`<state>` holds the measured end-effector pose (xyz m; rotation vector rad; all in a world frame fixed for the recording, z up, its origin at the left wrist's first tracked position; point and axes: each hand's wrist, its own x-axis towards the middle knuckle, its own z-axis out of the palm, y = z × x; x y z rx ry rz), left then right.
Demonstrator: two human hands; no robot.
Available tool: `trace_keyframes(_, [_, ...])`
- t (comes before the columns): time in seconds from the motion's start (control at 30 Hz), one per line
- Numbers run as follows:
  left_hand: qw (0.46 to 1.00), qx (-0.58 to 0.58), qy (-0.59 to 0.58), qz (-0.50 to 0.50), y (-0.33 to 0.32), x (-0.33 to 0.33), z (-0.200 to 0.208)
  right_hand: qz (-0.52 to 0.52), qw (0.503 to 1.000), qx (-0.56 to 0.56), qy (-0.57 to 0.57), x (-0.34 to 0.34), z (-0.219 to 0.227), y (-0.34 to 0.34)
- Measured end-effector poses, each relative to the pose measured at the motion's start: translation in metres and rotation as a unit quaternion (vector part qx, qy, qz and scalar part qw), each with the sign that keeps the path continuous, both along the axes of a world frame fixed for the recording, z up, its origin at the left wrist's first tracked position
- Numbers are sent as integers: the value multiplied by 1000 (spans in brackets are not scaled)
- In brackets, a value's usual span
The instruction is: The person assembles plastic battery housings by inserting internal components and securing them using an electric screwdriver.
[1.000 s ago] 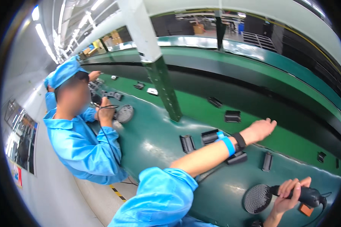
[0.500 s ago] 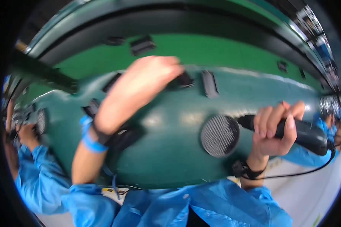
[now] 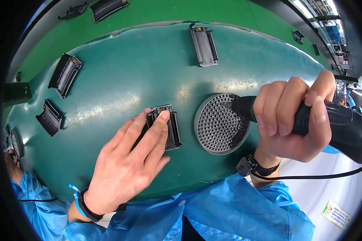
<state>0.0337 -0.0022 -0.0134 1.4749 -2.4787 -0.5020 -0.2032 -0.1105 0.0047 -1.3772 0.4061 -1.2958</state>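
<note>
My left hand [image 3: 126, 166] lies with stretched fingers over a black plastic housing [image 3: 172, 130] on the table, fingertips touching its far end and inside. The thumb rests apart from it, on the near side. My right hand [image 3: 295, 114] is closed round a black corded electric screwdriver [image 3: 348, 128]. The screwdriver's tip points left over the far right part of a round grey perforated dish [image 3: 213, 124]. Small dark screws gather along the dish's right side; whether the tip touches one I cannot tell.
Similar housings lie on the green table: one [image 3: 205, 46] at the far middle, another [image 3: 65, 75] at the left, a third [image 3: 50, 117] nearer. More housings [image 3: 108, 8] sit on the bright green strip beyond the edge. A co-worker's blue sleeve [image 3: 38, 195] shows at left.
My left hand has come back toward me from the far housings and now lies on one beside the dish. The screwdriver's tip has moved over the dish. The whole view has shifted.
</note>
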Motion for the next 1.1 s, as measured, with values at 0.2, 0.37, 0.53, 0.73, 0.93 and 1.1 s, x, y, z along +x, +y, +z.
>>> trace_keyframes(0.2, [994, -105, 4, -19, -5, 5, -27, -22, 999, 13, 24, 7, -2, -4])
trace_keyframes(0.37, [994, -104, 44, 1, -5, 2, -35, -12, 999, 6, 49, 7, 0, -4])
trace_keyframes(0.53, [992, -116, 51, -11, -3, 3, -43, 12, 999, 11, 52, 10, -4, -6])
trace_keyframes(0.73, [991, -120, 64, -19, -2, -1, -44, -67, 996, 21, 47, 14, 1, -2])
trace_keyframes(0.93, [988, -122, 91, -7, 7, -12, -45, -38, 998, -5, -56, 15, 6, 9])
trace_keyframes(1.1, [987, -129, 93, 6, 6, -15, -50, -18, 997, -38, -64, 31, -3, 13])
